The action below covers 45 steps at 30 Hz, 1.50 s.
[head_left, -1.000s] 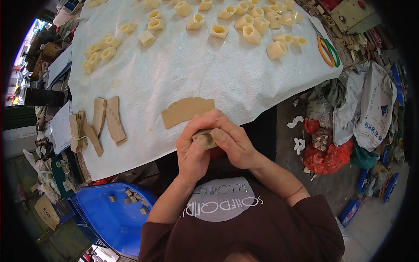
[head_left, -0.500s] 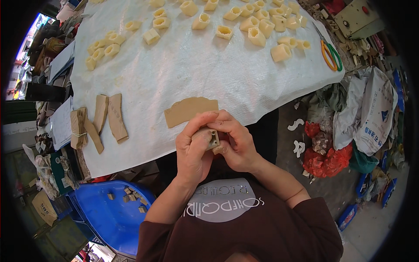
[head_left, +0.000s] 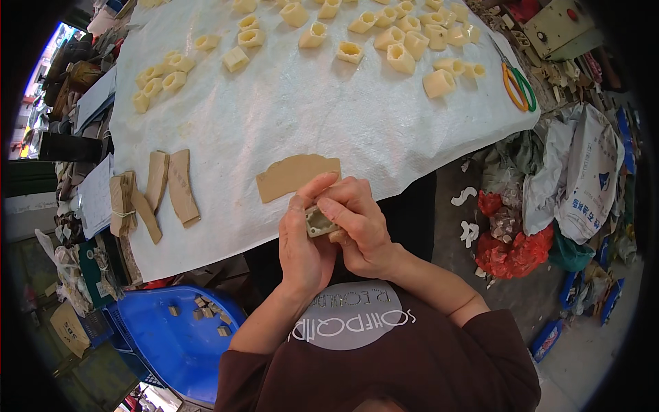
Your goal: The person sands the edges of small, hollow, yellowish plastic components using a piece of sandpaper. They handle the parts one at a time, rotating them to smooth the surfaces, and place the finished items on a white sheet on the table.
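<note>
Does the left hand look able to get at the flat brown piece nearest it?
Probably yes: nothing seems to block the flat brown piece just beyond the left hand, though that hand holds the hollow block.

Upper body of the person, lower centre of the frame. The garment is a dark brown, short-sleeved T-shirt with a chest print: a rounded grey panel, crossed by large white lettering that runs past both panel edges; above it lies a row of darker, outlined lettering. The left sleeve and right sleeve are plain brown. Left forearm, right forearm, left grip and right grip are bare.
</note>
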Motion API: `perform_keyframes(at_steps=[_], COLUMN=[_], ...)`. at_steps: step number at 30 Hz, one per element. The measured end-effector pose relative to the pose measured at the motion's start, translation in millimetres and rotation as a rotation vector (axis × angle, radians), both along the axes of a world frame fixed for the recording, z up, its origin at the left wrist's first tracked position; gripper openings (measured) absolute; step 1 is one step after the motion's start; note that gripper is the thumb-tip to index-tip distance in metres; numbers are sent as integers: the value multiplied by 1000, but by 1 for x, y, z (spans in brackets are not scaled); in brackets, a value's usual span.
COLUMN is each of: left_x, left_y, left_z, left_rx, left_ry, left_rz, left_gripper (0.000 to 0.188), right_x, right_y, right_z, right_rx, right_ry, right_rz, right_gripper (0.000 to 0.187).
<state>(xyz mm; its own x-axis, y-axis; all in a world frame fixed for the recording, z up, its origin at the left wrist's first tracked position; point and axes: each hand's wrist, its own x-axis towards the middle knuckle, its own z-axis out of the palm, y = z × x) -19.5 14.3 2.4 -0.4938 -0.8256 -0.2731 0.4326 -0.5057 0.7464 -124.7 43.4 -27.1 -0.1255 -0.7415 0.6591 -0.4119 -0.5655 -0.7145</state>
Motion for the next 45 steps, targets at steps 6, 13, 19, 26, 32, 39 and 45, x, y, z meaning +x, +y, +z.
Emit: perform_keyframes(at_steps=[6, 13, 19, 26, 32, 39, 45], left_x=[3, -1, -3, 2, 12, 8, -3], left_y=[-4, -3, 0, -11, -21, -9, -11], left_z=[-3, 8, 4, 4, 6, 11, -11], left_rx=[-22, 15, -11, 45, -156, -712, -552], left_ry=[43, 77, 36, 168, -45, -226, -216], left_rz=[-49, 14, -7, -28, -100, 30, -72], left_gripper=[47, 43, 42, 50, 57, 57, 55], right_x=[-2, 0, 0, -9, -26, -28, -17], right_y=[-3, 3, 1, 3, -4, -11, -3], right_z=[-1, 6, 2, 10, 47, 41, 20], right_rx=[-39, 114, 32, 219, 133, 317, 472], right_ry=[26, -225, -71, -330, 383, -84, -681], right_rz=[26, 85, 3, 224, 0, -29, 169], right_gripper=[43, 40, 37, 45, 57, 43, 39])
